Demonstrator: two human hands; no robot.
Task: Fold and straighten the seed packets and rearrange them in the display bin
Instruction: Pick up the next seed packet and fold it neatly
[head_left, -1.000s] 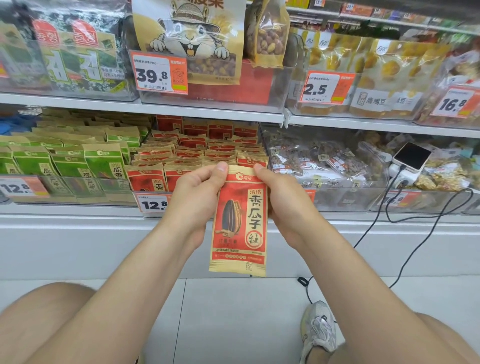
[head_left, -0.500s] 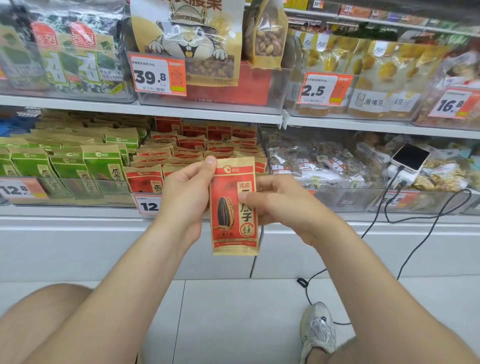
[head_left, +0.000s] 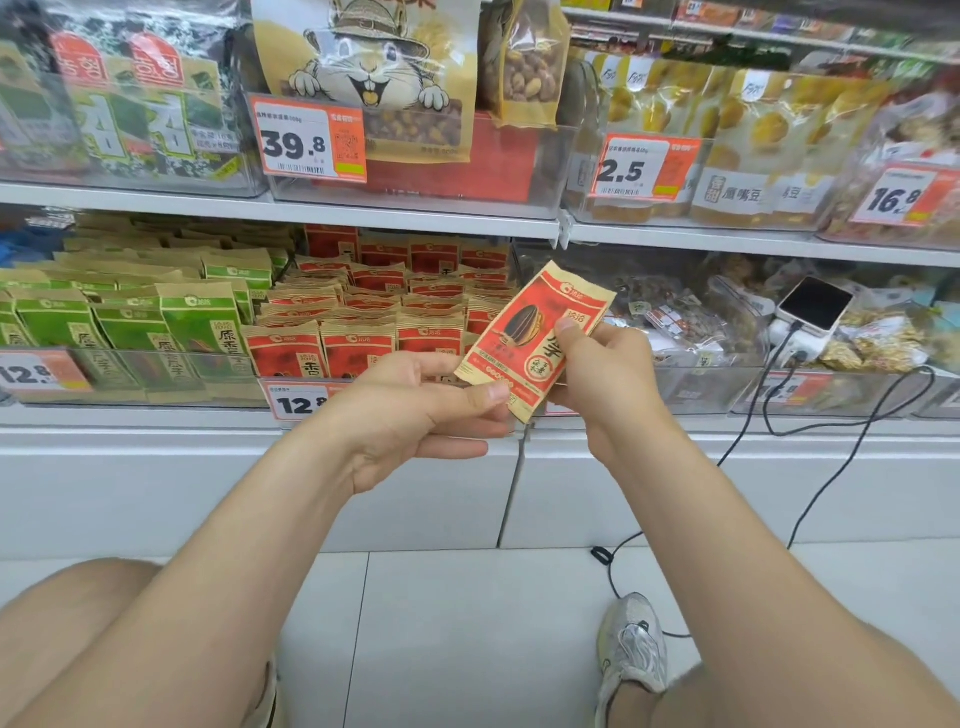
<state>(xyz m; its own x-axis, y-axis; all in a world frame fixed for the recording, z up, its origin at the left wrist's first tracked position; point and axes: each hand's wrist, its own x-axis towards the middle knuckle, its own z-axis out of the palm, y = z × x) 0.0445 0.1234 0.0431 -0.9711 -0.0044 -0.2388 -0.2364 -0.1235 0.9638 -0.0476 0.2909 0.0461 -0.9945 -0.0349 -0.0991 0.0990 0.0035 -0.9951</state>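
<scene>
I have one red seed packet (head_left: 532, 338) pinched between both hands, middle of the frame, just in front of the shelf edge. My right hand (head_left: 608, 379) is closed on its right side, thumb pressed flat over the printed face, fingers hidden behind. My left hand (head_left: 415, 405) is closed on the lower corner, thumb on top, the other fingers curled loosely underneath. The packet sits tilted: its long axis runs from lower left at my left thumb up to the upper right, top edge leaning away toward the shelf. It looks shorter than a full packet, so I judge the fold is already in.

The display bin (head_left: 363, 364) with the matching red packets lies up and left of the packet, just beyond my left hand, rows standing upright behind a clear front wall. The green packets (head_left: 130, 322) fill the next bin farther left. So the left hand is nearer the slot, but the right has the fuller hold. The packet needs swinging upright before it goes in the front row.
</scene>
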